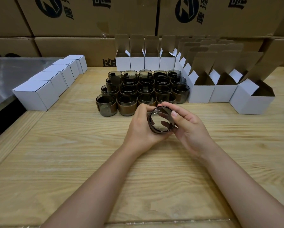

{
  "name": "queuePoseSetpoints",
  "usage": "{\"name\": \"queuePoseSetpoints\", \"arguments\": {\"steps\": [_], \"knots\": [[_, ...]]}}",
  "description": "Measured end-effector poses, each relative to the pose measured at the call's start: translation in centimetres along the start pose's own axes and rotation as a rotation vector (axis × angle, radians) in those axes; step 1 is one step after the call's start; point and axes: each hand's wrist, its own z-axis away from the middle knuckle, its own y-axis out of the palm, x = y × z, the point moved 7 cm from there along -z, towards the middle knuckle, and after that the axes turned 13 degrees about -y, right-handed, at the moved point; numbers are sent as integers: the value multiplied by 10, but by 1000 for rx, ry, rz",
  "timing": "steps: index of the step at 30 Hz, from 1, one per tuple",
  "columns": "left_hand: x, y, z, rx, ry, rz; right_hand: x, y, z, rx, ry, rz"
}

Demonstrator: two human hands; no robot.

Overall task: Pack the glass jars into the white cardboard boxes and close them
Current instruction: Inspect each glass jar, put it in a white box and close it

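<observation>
A smoky glass jar point(161, 120) with a brown band is held above the wooden table, tilted so its mouth faces me. My left hand point(142, 127) grips its left side and my right hand point(189, 129) grips its right side, thumb on the rim. Behind it, several more banded jars point(142, 91) stand in rows. Open white boxes point(202, 92) with raised flaps line the right and back. The nearest open box point(248, 102) sits at the far right. Closed white boxes point(34, 96) form a row on the left.
Large brown cartons point(92, 15) are stacked behind the wooden table point(72, 153). A metal surface point(4, 74) adjoins the table at the left, behind the closed boxes.
</observation>
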Motion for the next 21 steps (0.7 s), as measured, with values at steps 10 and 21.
{"name": "queuePoseSetpoints", "arguments": {"steps": [10,21], "knots": [[-13,13,8,46,191,-183,-1,-7,2,-229,-95,281],[7,7,-3,128,-67,23,10,-3,2,168,13,420]]}}
